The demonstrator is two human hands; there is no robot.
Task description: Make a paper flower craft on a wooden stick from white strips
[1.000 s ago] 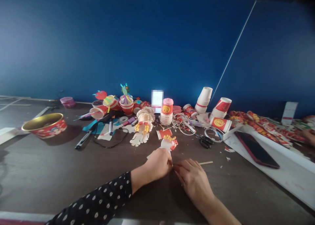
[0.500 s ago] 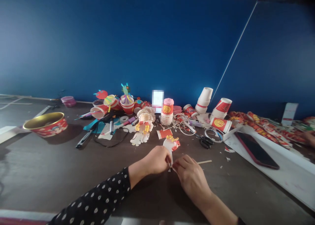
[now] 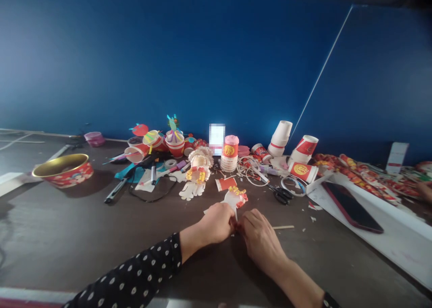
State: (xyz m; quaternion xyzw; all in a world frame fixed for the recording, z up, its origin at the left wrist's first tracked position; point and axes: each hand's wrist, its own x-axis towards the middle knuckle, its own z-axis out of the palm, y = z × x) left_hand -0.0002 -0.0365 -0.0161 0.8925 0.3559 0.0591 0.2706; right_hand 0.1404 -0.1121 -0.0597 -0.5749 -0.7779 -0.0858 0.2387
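My left hand (image 3: 220,222) is closed on the lower part of a white paper cutout (image 3: 231,199) that has red and yellow pieces at its top. Close beside it, my right hand (image 3: 259,236) has its fingers pinched together at the bottom of the cutout; what they grip is too small to make out. A thin wooden stick (image 3: 283,227) sticks out to the right from behind my right hand. Just beyond the cutout lies a red and white paper piece (image 3: 226,183).
Black scissors (image 3: 281,194) lie right of centre. A white tray (image 3: 398,245) holds a phone (image 3: 353,207). At the left are a gold-rimmed red bowl (image 3: 64,175) and a cutter knife (image 3: 116,190). Paper cups (image 3: 229,153) line the back. Another person's hand (image 3: 425,191) shows at the right edge.
Both hands have shifted slightly and sit closer together at the cutout's base. A white paper edge now shows left of my left hand. The stick's visible end has moved slightly right and down.
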